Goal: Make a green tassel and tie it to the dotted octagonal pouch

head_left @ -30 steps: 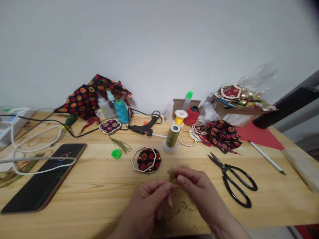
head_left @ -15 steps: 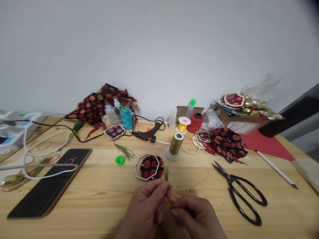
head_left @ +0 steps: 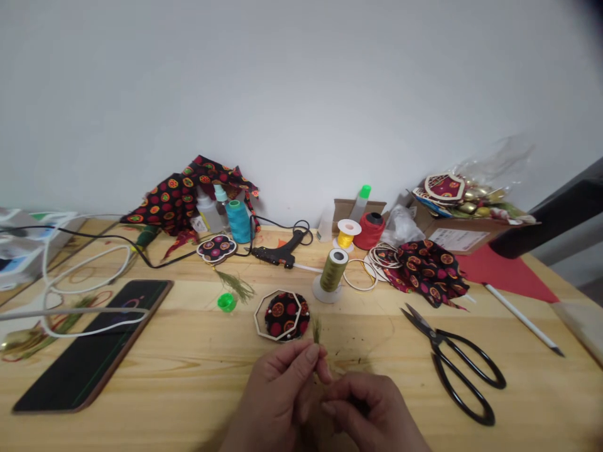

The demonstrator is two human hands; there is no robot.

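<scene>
My left hand (head_left: 282,392) pinches a small olive-green thread tassel (head_left: 316,329), its frayed ends pointing up past the thumb. Close beside it, my right hand (head_left: 372,408) has thumb and forefinger drawn together; whatever lies between them is too fine or too hidden to make out. Just beyond the hands lies a round piece of dark patterned fabric (head_left: 281,314) with a pale octagonal frame (head_left: 257,314) on it. A spool of olive thread (head_left: 333,273) stands upright behind the tassel.
Open black-handled scissors (head_left: 438,339) lie to the right, a phone (head_left: 94,345) under a white cable to the left. Farther back are a glue gun (head_left: 277,254), a blue thread cone (head_left: 239,223), a red thread cone (head_left: 370,232) and a filled cardboard box (head_left: 456,238).
The left hand keeps its pinch on the tassel, whose strands stand slightly more spread. My right hand has shifted very slightly; the things on the table stay in place.
</scene>
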